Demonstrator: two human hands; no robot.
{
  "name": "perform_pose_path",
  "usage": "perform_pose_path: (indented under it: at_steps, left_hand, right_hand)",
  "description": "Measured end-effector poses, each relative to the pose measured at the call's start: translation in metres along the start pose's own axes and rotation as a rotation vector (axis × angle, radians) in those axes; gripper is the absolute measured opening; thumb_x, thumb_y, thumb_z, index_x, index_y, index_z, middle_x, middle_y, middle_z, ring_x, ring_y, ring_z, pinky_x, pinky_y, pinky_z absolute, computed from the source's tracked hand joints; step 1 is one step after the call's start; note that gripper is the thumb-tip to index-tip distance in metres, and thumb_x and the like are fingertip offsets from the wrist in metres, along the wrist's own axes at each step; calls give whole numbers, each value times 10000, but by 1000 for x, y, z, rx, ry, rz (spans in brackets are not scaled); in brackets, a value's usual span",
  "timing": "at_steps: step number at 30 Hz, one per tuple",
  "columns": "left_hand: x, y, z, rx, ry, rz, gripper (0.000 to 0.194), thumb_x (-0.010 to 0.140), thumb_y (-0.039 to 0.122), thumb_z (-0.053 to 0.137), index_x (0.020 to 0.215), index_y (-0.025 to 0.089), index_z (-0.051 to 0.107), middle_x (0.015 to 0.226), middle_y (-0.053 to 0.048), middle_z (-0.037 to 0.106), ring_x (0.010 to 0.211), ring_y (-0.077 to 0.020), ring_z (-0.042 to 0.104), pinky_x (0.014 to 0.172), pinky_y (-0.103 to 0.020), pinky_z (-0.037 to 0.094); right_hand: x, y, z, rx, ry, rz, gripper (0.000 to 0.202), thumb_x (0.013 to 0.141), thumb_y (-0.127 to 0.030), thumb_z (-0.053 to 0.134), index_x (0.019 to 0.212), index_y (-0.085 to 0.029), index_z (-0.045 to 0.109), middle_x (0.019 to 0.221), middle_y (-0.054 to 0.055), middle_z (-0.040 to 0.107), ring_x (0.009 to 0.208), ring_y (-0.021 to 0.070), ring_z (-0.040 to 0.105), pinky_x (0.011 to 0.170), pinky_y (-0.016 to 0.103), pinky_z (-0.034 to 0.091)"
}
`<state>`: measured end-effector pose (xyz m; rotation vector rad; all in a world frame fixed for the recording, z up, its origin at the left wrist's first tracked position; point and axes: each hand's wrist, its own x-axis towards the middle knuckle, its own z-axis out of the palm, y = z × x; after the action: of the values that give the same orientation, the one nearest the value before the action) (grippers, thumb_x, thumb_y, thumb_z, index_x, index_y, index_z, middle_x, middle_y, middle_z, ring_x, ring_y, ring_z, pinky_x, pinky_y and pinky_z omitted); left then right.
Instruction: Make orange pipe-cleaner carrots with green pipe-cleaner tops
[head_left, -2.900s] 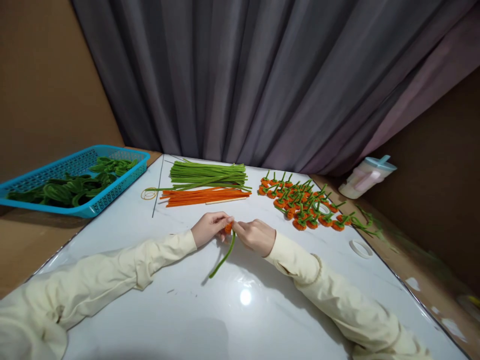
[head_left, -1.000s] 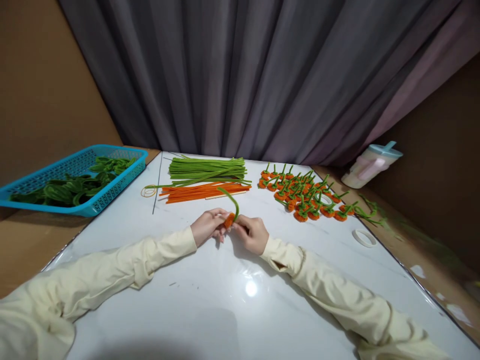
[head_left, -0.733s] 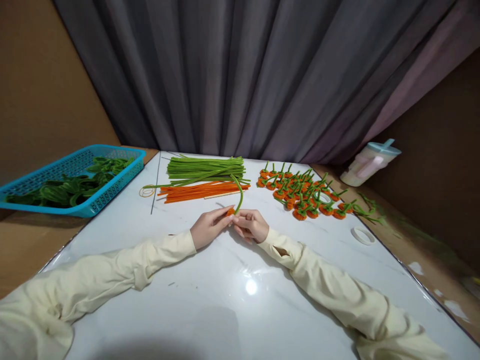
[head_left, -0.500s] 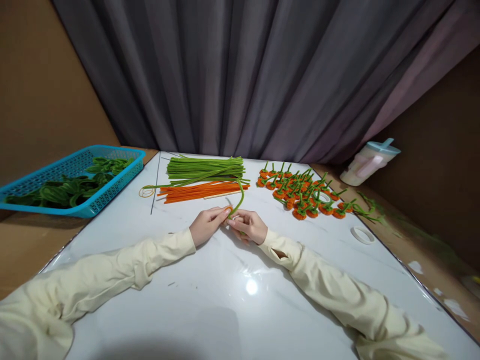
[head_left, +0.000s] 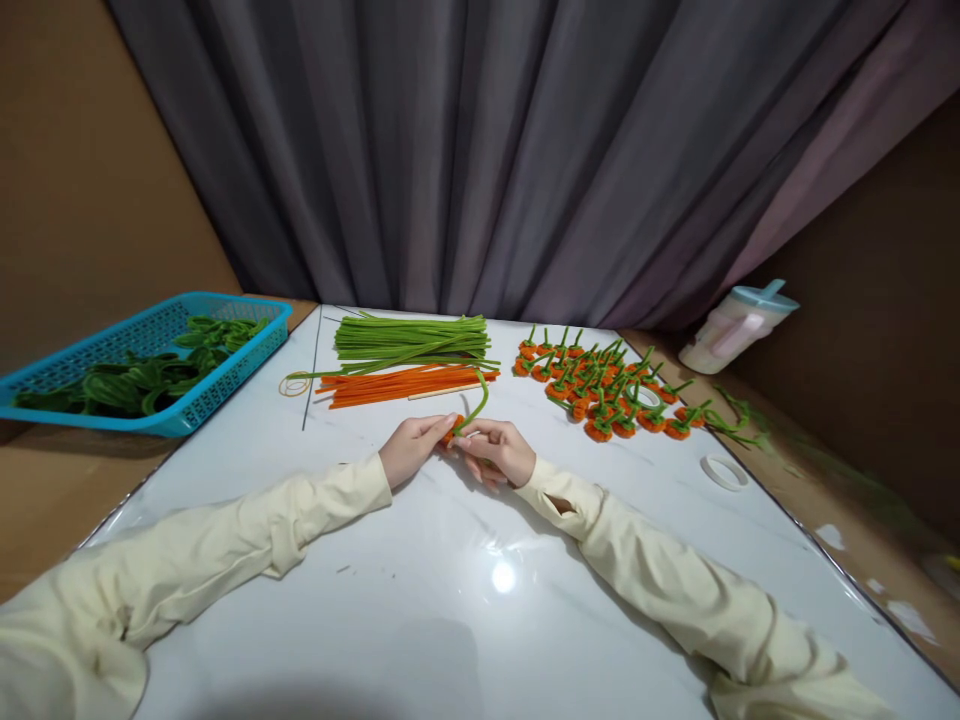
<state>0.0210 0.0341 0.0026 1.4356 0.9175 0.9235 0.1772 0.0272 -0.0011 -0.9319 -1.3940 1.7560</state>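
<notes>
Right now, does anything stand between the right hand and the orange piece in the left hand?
Nothing visible does. The left hand grips the orange piece, and the right hand is up against it at the base of its green stem. The orange sticks lie beyond both hands.

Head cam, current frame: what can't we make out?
Head view throughout:
Orange piece: partly hidden by left hand.
Where the green stem meets it: covered by right hand.
Blue basket: left end cut off by frame edge.
Dark specks on table: too small to identify.
</notes>
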Motion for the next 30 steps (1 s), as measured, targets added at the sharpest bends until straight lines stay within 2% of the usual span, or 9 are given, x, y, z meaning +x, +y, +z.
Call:
perform_pose_path:
  at_steps: [4, 8, 12, 14, 19, 25, 30]
  left_hand:
    - [5, -5, -3, -188, -8, -86, 415, 684, 499, 595, 793, 99, 578, 635, -29, 600, 541, -127, 566, 545, -256, 473]
    - [8, -7, -5, -249, 2, -130, 429, 671, 473, 625, 841, 89, 540, 620, -47, 618, 503, -130, 586, 485, -238, 469]
    - [7, -6, -4, -246, 17, -114, 462, 648, 479, 641, 878, 93, 535, 628, -43, 628, 526, -142, 605, 479, -231, 474]
    - [7, -6, -3, -232, 22, -104, 483, 643, 486, 641, 910, 98, 536, 625, -35, 632, 529, -138, 603, 495, -233, 480]
    - [6, -4, -2, -198, 33, -109, 481, 612, 501, 656, 871, 108, 555, 631, -18, 632, 519, -119, 578, 509, -230, 481]
    - [5, -1, -1, -215, 14, -109, 402, 651, 488, 625, 747, 98, 608, 621, -15, 609, 560, -126, 566, 524, -237, 486]
    - [4, -2, -2, -191, -13, -102, 369, 630, 430, 669, 783, 97, 628, 674, -29, 632, 544, -115, 568, 538, -238, 491]
  right_hand:
    - [4, 1, -5, -3, 125, -74, 291, 740, -449, 508, 751, -158, 495, 373, -71, 490, 202, 40, 267, 216, 170, 250]
    - [7, 6, -12, -53, 212, -199, 256, 689, -356, 580, 839, -169, 492, 536, -64, 532, 270, 29, 307, 258, 172, 282]
    - [5, 7, -11, -341, 187, -334, 439, 651, -316, 647, 1037, -181, 488, 850, 4, 532, 439, 28, 417, 372, 168, 345]
    - [4, 7, -9, -510, 186, -379, 483, 648, -332, 667, 1076, -181, 504, 902, 21, 505, 473, 28, 414, 415, 177, 360]
    - [5, 8, -9, -749, 231, -482, 411, 670, -406, 663, 988, -160, 581, 765, 2, 501, 462, 46, 390, 443, 193, 356]
    - [4, 10, -12, -824, 310, -531, 332, 699, -489, 608, 743, -161, 576, 603, -14, 506, 450, 71, 380, 440, 199, 332]
    - [3, 9, -14, -868, 323, -542, 362, 714, -523, 575, 663, -164, 567, 522, -31, 473, 442, 72, 370, 448, 197, 319]
